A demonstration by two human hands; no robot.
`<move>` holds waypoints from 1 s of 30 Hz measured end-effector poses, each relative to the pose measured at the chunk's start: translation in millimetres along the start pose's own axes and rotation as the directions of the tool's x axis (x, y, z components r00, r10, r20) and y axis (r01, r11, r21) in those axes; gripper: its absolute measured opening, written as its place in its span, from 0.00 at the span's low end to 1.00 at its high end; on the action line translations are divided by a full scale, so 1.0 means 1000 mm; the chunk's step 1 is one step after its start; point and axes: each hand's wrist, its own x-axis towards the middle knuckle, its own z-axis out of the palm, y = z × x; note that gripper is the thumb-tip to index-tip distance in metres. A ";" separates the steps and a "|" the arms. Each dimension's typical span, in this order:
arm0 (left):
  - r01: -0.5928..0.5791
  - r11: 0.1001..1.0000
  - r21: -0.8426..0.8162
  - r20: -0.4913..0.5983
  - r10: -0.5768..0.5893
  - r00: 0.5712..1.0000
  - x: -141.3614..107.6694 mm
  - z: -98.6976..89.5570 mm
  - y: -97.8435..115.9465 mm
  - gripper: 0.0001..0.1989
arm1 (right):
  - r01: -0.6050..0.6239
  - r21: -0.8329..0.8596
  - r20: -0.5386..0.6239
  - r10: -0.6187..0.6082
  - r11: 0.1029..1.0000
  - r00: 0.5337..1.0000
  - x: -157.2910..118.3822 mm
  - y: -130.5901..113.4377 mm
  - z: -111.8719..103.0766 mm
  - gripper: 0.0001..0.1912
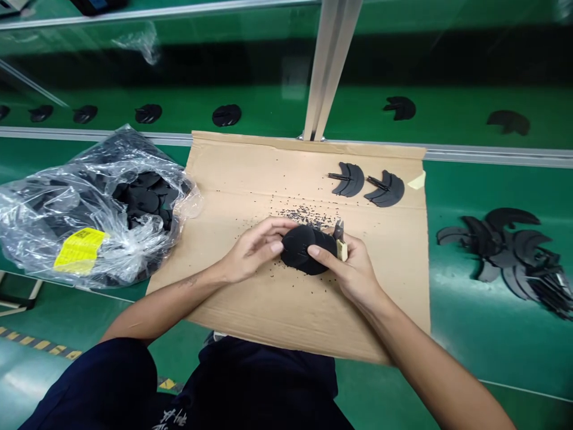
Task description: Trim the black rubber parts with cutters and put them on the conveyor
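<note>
Along a green factory workbench (487, 358), a flattened brown cardboard sheet (277, 310) lies in front of the seated person, with an aluminium upright (329, 65) rising behind it. A row of black curved pieces (226, 115) sits spaced out on a green surface beyond a metal rail (102, 135). Left of the cardboard and overlapping its edge, a clear plastic bag (40, 209) holds a stack of black pieces, with a yellow label (79, 251) on it. Right of the cardboard, a loose pile of black curved parts (505, 257) lies on the green bench. On the cardboard, two black fan-shaped parts (348, 179) sit side by side near the far edge, each with a dark strip across it. Black crumbs (304, 216) are scattered just beyond the hands. Left hand (253, 251) is closed around a round black piece (298, 251), held above the cardboard. Right hand (347, 269) grips a small cutter (339, 230) with a beige handle, its metal tip up, right beside the piece, fingers (319, 252) pressed on the piece.
</note>
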 end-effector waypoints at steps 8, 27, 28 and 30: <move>0.141 0.977 0.158 0.015 -0.145 0.989 -0.002 0.006 0.010 0.11 | 0.046 -0.108 0.058 -0.040 0.993 0.998 -0.001 0.001 0.002 0.22; 0.014 0.948 0.319 0.178 -0.075 0.981 0.004 -0.014 0.019 0.24 | 0.145 -0.350 0.180 -0.085 0.925 0.980 0.004 -0.001 -0.009 0.22; -0.001 0.941 0.338 0.189 -0.067 0.980 0.005 -0.015 0.020 0.25 | 0.149 -0.357 0.184 -0.087 0.922 0.979 0.004 -0.002 -0.009 0.22; -0.027 0.930 0.368 0.198 -0.050 0.979 0.004 -0.015 0.021 0.25 | 0.163 -0.373 0.194 -0.096 0.913 0.976 0.004 -0.002 -0.008 0.22</move>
